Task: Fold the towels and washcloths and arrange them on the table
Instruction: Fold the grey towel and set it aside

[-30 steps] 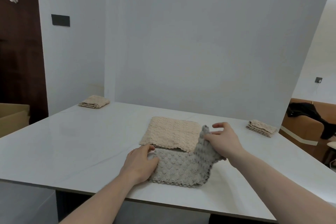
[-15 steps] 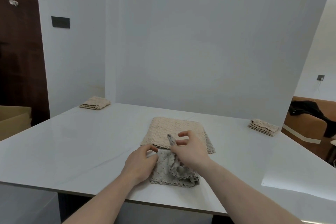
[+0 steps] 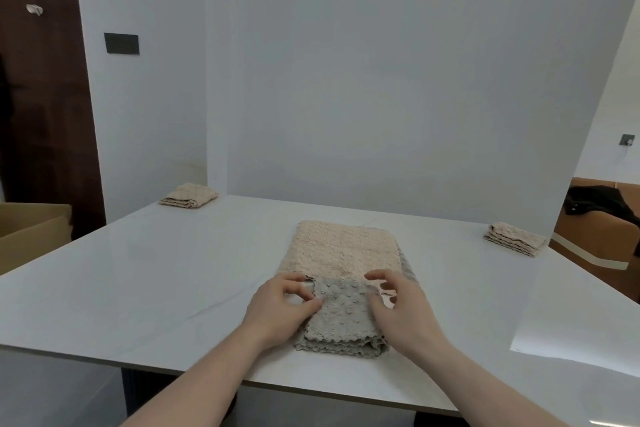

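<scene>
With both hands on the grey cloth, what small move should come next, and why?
Probably press the folded grey knitted washcloth flat and square its far edge: left hand and right hand flank it, and it overlaps the beige textured towel.

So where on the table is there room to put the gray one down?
Bare table lies between the far-left beige stack and the big beige towel, and between that towel and the far-right stack. It's crowded around the gray washcloth.
</scene>
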Demonstrator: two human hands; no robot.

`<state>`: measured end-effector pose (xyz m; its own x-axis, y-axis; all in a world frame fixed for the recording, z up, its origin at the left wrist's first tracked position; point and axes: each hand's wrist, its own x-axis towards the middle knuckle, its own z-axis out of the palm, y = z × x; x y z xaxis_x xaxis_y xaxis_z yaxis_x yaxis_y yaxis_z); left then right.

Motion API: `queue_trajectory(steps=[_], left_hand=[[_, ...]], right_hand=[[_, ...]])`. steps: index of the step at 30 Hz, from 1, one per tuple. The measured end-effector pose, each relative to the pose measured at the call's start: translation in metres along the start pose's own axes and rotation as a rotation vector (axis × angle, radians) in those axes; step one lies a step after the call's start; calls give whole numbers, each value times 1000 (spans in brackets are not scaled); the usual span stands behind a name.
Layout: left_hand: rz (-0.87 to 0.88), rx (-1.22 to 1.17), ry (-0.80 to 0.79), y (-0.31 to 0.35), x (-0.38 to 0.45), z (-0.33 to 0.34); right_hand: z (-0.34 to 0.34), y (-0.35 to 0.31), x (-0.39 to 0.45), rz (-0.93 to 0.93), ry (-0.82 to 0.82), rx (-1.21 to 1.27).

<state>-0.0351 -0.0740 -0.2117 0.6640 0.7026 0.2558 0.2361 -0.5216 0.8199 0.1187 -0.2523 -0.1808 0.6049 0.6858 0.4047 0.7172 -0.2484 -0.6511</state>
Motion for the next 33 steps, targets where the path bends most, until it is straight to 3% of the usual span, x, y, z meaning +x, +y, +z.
queue_trajectory(steps=[7, 14, 23, 28, 33], left_hand=[[-3, -145, 70, -4, 3, -1], [-24, 124, 16, -4, 2, 4], [-16, 151, 68, -8, 6, 4], [11, 157, 93, -11, 2, 3], [-22, 91, 156, -5, -1, 1]], right_hand=[[16, 26, -17, -26, -119, -97], [23, 27, -17, -24, -208, -295], [20, 23, -18, -11, -219, -310], [17, 22, -20, -13, -212, -251], [6, 25, -20, 119, -132, 148]])
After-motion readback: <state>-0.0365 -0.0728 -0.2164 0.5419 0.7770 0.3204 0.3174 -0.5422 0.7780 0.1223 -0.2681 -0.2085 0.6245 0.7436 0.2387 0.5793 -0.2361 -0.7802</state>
